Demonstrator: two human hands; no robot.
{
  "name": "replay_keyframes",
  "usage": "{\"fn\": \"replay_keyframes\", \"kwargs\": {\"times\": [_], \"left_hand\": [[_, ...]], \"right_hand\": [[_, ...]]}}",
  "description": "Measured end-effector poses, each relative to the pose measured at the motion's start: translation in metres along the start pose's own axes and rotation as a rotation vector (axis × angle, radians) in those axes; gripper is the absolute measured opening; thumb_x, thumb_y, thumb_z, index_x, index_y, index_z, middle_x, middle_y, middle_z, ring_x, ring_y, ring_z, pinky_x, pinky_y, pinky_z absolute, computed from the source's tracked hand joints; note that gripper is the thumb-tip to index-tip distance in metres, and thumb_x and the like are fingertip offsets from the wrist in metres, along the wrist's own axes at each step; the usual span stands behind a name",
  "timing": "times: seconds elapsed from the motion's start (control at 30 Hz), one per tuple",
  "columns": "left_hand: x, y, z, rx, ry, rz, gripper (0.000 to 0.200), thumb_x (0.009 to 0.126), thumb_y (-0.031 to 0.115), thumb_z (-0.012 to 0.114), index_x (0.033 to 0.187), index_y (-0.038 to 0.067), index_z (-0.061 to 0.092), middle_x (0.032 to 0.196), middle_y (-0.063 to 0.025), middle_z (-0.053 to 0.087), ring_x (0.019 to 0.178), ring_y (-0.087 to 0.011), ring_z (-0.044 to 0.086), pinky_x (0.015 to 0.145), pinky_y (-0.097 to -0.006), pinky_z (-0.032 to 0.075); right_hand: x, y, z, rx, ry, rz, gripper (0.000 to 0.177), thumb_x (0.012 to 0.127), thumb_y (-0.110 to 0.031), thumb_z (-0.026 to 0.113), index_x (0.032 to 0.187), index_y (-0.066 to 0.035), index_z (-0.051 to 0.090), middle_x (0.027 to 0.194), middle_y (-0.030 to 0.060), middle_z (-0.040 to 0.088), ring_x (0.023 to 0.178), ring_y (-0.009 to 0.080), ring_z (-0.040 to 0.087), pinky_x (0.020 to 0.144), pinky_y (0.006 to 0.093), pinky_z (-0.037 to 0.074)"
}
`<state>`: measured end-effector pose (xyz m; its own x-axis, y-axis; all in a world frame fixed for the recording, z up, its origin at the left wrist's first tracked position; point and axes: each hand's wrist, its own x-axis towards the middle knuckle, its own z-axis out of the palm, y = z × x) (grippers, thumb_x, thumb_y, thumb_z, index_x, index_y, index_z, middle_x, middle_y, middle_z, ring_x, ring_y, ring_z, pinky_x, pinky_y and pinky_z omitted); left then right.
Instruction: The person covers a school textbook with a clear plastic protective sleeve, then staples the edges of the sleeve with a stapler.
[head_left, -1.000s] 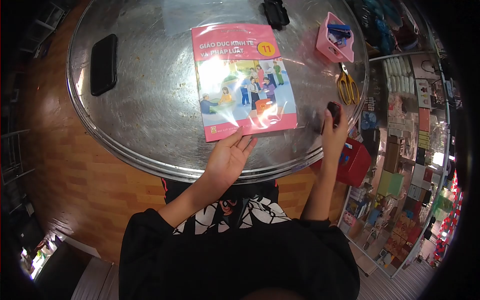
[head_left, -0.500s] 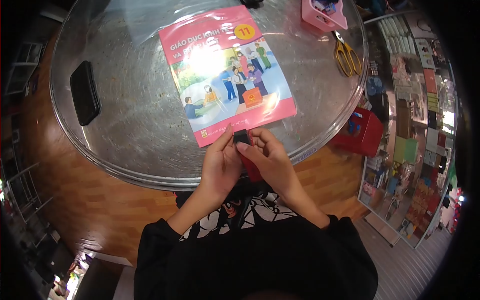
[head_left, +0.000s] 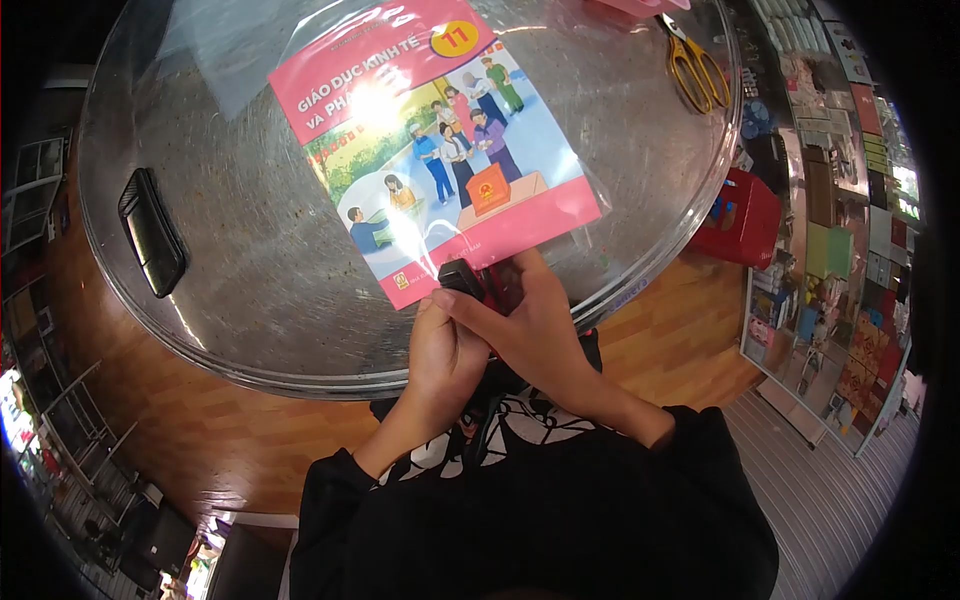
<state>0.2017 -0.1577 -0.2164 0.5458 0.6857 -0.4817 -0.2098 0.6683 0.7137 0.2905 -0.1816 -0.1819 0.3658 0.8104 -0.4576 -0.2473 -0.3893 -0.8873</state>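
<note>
Between my hands, at the bottom edge of a pink textbook (head_left: 440, 165), is a small black and red tool (head_left: 463, 282) that looks like a stapler. My right hand (head_left: 535, 325) is closed around it, with the thumb across its black part. My left hand (head_left: 445, 350) is closed against its other side, with most of its fingers hidden. The textbook lies face up and tilted on the round metal table (head_left: 260, 290). Glossy clear plastic covers it and sticks out past its edges. Its cover shows drawn figures and the number 11.
A black phone-like object (head_left: 153, 232) lies at the table's left. Yellow-handled scissors (head_left: 697, 75) and a pink basket (head_left: 640, 5) are at the far right. Beyond the table's right rim stands a red box (head_left: 742, 220), with a glass-fronted display case (head_left: 830, 240) behind it.
The view has shifted, so the phone-like object appears lower and the basket is mostly cut off. My hands have turned the tool so its black end points more to the left.
</note>
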Motion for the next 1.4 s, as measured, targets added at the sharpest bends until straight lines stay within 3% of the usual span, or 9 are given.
{"fn": "replay_keyframes", "kwargs": {"times": [0.07,0.27,0.43,0.5,0.7,0.77,0.83,1.13,1.4], "left_hand": [[0.003,-0.002,0.000,-0.422,0.057,-0.116,0.025,0.088,0.011,0.036,0.108,-0.002,0.045,0.104,-0.0097,0.051,0.095,-0.0170,0.051,0.083,-0.0290,0.043],[0.002,-0.006,-0.007,-0.570,0.189,-0.226,0.024,0.088,0.017,0.044,0.106,0.002,0.048,0.104,-0.0082,0.053,0.096,-0.0169,0.052,0.081,-0.0313,0.044],[0.002,0.005,-0.001,-0.618,0.147,-0.202,0.022,0.087,0.018,0.048,0.104,0.005,0.050,0.099,-0.0059,0.057,0.091,-0.0168,0.055,0.076,-0.0303,0.044],[0.003,0.005,0.000,-0.648,0.252,-0.241,0.019,0.086,0.018,0.049,0.101,0.006,0.051,0.098,-0.0047,0.057,0.091,-0.0159,0.055,0.075,-0.0293,0.044],[0.004,0.005,0.000,-0.742,0.265,-0.303,0.018,0.083,0.015,0.054,0.100,0.009,0.051,0.097,-0.0032,0.056,0.093,-0.0153,0.052,0.075,-0.0277,0.044],[0.004,0.004,0.001,-0.769,0.231,-0.271,0.018,0.084,0.016,0.053,0.100,0.008,0.051,0.097,-0.0032,0.056,0.093,-0.0146,0.052,0.076,-0.0280,0.044],[0.003,0.003,0.003,-0.796,0.200,-0.238,0.019,0.084,0.016,0.052,0.100,0.007,0.051,0.097,-0.0032,0.055,0.093,-0.0140,0.052,0.077,-0.0283,0.044],[0.006,-0.006,0.001,-0.840,0.130,-0.252,0.012,0.083,0.015,0.056,0.086,0.004,0.056,0.081,-0.0030,0.057,0.073,-0.0090,0.054,0.066,-0.0217,0.042],[0.006,0.002,0.010,-0.708,0.283,-0.199,0.016,0.084,0.016,0.055,0.085,0.001,0.058,0.079,-0.0044,0.060,0.075,-0.0092,0.056,0.071,-0.0232,0.043]], "right_hand": [[0.002,-0.001,-0.002,-0.155,-0.010,-0.006,0.040,0.072,-0.011,0.068,0.102,0.003,0.045,0.092,0.0083,0.055,0.085,0.0116,0.053,0.075,0.0247,0.043],[0.006,0.002,-0.009,0.021,0.068,-0.013,0.037,0.071,-0.014,0.068,0.096,0.004,0.048,0.086,0.0101,0.059,0.075,0.0118,0.057,0.065,0.0239,0.046],[0.011,-0.024,-0.028,0.266,0.023,0.029,0.029,0.076,-0.006,0.063,0.099,0.004,0.048,0.090,0.0102,0.058,0.076,0.0111,0.057,0.065,0.0212,0.045],[0.011,-0.030,-0.033,0.301,0.190,0.081,0.030,0.075,-0.006,0.063,0.100,0.004,0.049,0.091,0.0097,0.058,0.075,0.0096,0.056,0.060,0.0194,0.045],[-0.003,-0.018,-0.055,0.181,0.088,0.165,0.029,0.076,-0.005,0.062,0.101,0.002,0.049,0.084,0.0036,0.055,0.073,0.0054,0.051,0.061,0.0162,0.041],[-0.009,-0.010,-0.044,0.073,0.121,0.080,0.030,0.076,-0.004,0.062,0.102,0.002,0.048,0.086,0.0040,0.055,0.072,0.0047,0.051,0.058,0.0153,0.040],[-0.013,-0.008,-0.037,0.034,0.049,0.141,0.034,0.076,-0.003,0.062,0.105,0.002,0.046,0.089,0.0052,0.055,0.077,0.0068,0.052,0.065,0.0180,0.043],[-0.010,-0.013,-0.009,-0.051,-0.010,0.113,0.033,0.074,0.000,0.063,0.101,0.003,0.044,0.090,0.0094,0.058,0.081,0.0101,0.056,0.069,0.0199,0.044],[-0.006,-0.026,-0.007,-0.012,0.030,0.207,0.029,0.075,-0.003,0.063,0.099,0.002,0.048,0.088,0.0094,0.059,0.080,0.0108,0.056,0.072,0.0215,0.044]]}}
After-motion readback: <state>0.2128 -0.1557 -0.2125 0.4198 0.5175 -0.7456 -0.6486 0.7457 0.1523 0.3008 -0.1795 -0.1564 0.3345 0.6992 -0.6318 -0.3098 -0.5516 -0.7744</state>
